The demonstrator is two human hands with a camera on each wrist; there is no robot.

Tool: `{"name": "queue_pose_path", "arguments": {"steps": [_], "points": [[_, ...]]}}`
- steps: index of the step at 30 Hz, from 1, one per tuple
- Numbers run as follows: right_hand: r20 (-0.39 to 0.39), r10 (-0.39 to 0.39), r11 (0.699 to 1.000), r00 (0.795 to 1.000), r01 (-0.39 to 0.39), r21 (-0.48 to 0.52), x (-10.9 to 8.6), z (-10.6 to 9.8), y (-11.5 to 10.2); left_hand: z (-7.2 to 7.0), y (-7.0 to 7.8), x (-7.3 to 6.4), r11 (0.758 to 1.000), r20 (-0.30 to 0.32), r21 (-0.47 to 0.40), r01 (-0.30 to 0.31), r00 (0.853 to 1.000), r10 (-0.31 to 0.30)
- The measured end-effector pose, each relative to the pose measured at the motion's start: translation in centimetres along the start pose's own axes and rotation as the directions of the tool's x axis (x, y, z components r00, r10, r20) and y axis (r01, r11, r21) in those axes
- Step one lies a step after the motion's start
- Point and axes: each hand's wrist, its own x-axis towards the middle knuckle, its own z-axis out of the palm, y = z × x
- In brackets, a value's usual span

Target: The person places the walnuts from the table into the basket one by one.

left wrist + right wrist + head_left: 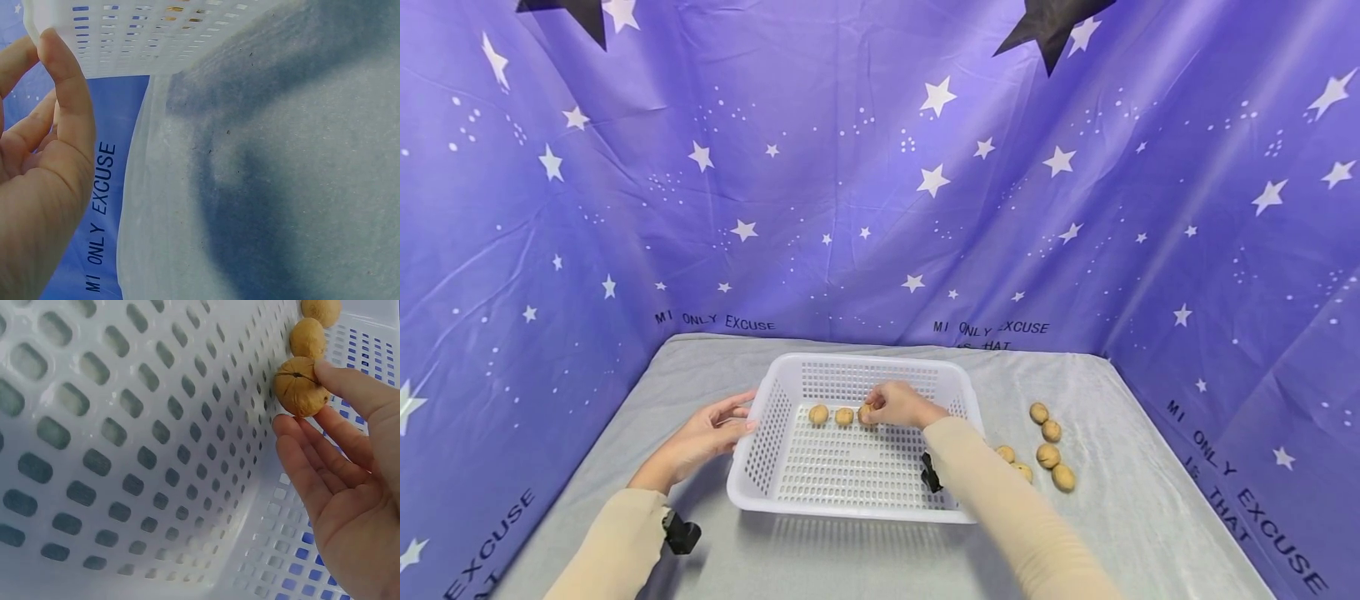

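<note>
A white perforated plastic basket (850,510) stands on the grey cloth. Inside it, my right hand (898,406) pinches a walnut (299,387) between thumb and fingers, close over the basket floor. To the left of that one, two more walnuts, the nearer (844,417) and the farther (818,414), form a row with it. My left hand (703,433) holds the basket's left rim, thumb and fingertips right at the edge; in the left wrist view the thumb (65,81) presses against the rim corner.
Several loose walnuts (1048,455) lie on the cloth right of the basket, a few partly hidden by the right sleeve (1000,508). The grey cloth (722,575) covers the table. A purple star-printed curtain (835,208) encloses the back and sides.
</note>
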Motion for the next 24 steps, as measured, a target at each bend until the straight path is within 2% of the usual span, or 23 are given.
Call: {"name": "queue_pose_path", "arguments": {"steps": [9,15,19,24], "points": [[0.027,-0.019,1.000,0.999,0.019,-0.002,-0.5,-1.5,-0.5,-0.1,-0.2,0.0,1.000,0.000,-0.011,0.005,1.000,-0.005],[0.053,-0.052,0.998,0.997,0.054,-0.040,-1.1,-3.4,-1.4,0.0,-0.1,0.0,1.000,0.018,-0.010,-0.009,1.000,0.009],[0.041,-0.083,0.994,0.996,0.085,-0.064,-1.8,-5.1,-1.9,0.0,-0.1,0.0,1.000,0.017,-0.003,-0.010,1.000,0.010],[0.032,-0.087,0.995,0.996,0.088,-0.055,-2.7,-7.0,-2.1,-0.2,-0.1,0.0,1.000,0.016,-0.005,-0.016,1.000,0.016]]}}
